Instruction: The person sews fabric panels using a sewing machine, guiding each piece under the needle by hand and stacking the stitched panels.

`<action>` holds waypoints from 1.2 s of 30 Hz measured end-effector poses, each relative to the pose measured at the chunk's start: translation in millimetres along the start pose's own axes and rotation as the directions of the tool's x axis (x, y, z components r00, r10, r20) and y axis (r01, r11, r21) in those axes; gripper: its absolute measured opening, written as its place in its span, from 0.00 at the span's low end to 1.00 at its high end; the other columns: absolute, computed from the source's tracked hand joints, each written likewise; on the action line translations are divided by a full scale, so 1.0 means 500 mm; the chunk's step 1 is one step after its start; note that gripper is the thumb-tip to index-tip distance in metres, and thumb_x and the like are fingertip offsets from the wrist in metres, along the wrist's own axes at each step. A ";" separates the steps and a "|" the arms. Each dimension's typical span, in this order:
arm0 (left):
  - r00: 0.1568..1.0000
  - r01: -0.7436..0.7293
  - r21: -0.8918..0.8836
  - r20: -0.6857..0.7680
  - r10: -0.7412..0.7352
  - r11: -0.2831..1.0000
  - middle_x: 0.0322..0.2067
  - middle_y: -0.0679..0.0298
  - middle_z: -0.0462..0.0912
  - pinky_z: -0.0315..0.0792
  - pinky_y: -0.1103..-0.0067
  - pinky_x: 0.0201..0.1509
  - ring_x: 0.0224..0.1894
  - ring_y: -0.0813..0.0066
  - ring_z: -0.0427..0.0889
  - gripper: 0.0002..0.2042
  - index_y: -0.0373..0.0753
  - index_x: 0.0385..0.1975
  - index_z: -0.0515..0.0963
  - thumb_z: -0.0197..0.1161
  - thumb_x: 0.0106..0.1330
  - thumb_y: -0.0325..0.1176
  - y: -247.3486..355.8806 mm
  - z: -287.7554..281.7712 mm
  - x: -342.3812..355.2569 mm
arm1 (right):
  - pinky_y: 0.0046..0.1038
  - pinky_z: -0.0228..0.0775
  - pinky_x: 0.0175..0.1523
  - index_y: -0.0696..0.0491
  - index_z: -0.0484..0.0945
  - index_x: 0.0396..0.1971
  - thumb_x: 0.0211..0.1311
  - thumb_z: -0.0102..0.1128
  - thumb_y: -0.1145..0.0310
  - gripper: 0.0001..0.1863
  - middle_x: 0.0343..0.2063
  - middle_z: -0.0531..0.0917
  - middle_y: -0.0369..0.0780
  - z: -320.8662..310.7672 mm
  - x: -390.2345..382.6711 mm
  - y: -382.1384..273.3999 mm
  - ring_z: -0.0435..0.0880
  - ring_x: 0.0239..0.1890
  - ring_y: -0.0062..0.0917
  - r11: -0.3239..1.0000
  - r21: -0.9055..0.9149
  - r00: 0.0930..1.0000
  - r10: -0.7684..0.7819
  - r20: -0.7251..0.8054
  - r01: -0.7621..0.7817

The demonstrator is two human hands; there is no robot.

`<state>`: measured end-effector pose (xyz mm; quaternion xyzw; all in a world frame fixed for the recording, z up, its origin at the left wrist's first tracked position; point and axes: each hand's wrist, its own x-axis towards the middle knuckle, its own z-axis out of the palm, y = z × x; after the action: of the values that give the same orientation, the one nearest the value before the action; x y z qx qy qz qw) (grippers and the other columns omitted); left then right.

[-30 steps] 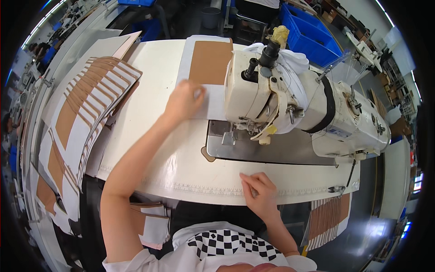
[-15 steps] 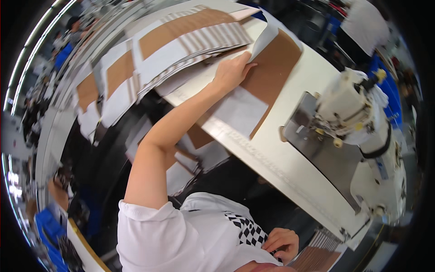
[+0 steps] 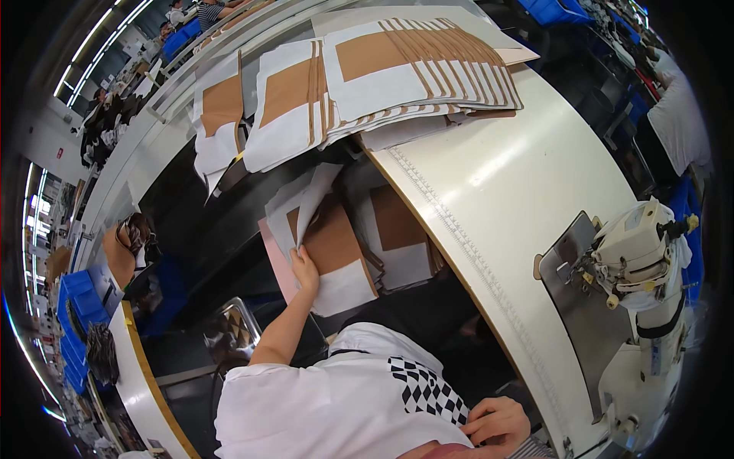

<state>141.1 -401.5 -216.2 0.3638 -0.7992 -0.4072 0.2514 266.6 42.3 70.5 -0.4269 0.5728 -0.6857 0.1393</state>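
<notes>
My left hand (image 3: 304, 269) is closed on the edge of a brown-and-white flat panel (image 3: 336, 243), whose white flap (image 3: 313, 200) curls upward. That panel lies on a low pile below the table's edge, with a pink sheet (image 3: 280, 258) showing along its left side. Beside it is another brown-and-white pile (image 3: 401, 229). At the lower right, my right hand (image 3: 497, 424) rests against the checkered part of my white shirt, its fingers curled in. Whether anything is inside those fingers is hidden.
Fanned stacks of brown-and-white panels (image 3: 420, 65) lie at the table's far end. A cream sewing machine (image 3: 638, 256) stands at the right of the white table (image 3: 489, 164). Blue bins (image 3: 80, 317) are at the left, near a yellow-edged table (image 3: 145, 382).
My left hand has moved from the tabletop down to the low pile at the left. The panel it held on the table is gone from there. My right hand stays by my shirt.
</notes>
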 end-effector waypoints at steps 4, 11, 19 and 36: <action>1.000 0.002 0.050 -0.026 -0.001 0.999 0.35 0.39 0.78 0.68 0.61 0.44 0.39 0.40 0.77 0.18 0.30 0.40 0.71 0.46 0.73 0.44 -0.045 0.049 0.084 | 0.31 0.71 0.30 0.57 0.79 0.17 0.51 0.66 0.65 0.12 0.26 0.84 0.45 0.040 -0.033 0.003 0.78 0.25 0.36 0.998 -0.064 0.986 -0.004 -0.168 -0.007; 0.993 0.116 0.204 -0.029 -0.113 0.972 0.46 0.38 0.78 0.69 0.62 0.54 0.50 0.41 0.76 0.27 0.30 0.51 0.70 0.58 0.64 0.50 -0.086 0.007 0.100 | 0.29 0.69 0.26 0.56 0.80 0.17 0.48 0.70 0.64 0.13 0.24 0.84 0.44 0.031 -0.027 0.038 0.77 0.20 0.35 0.994 0.109 0.991 -0.003 -0.132 0.018; 0.842 0.539 0.002 -0.034 -0.539 0.842 0.58 0.37 0.67 0.66 0.63 0.62 0.59 0.46 0.70 0.54 0.28 0.62 0.59 0.79 0.38 0.55 -0.174 0.004 0.136 | 0.28 0.70 0.24 0.58 0.79 0.16 0.51 0.70 0.62 0.15 0.21 0.83 0.45 0.023 -0.003 0.046 0.77 0.19 0.34 0.982 0.132 0.983 -0.117 -0.142 0.136; 0.762 0.633 -0.114 0.264 -0.591 0.765 0.54 0.41 0.72 0.70 0.68 0.58 0.53 0.49 0.77 0.49 0.18 0.58 0.58 0.82 0.41 0.40 -0.128 -0.005 0.166 | 0.31 0.70 0.23 0.61 0.78 0.19 0.57 0.62 0.71 0.11 0.24 0.82 0.47 0.020 -0.018 0.051 0.80 0.20 0.37 0.976 0.178 0.992 -0.124 -0.001 0.122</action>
<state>116.4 -493.9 -259.2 0.5335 -0.6133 -0.5801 0.0517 271.7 34.1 43.6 -0.4510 0.4811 -0.7391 0.1370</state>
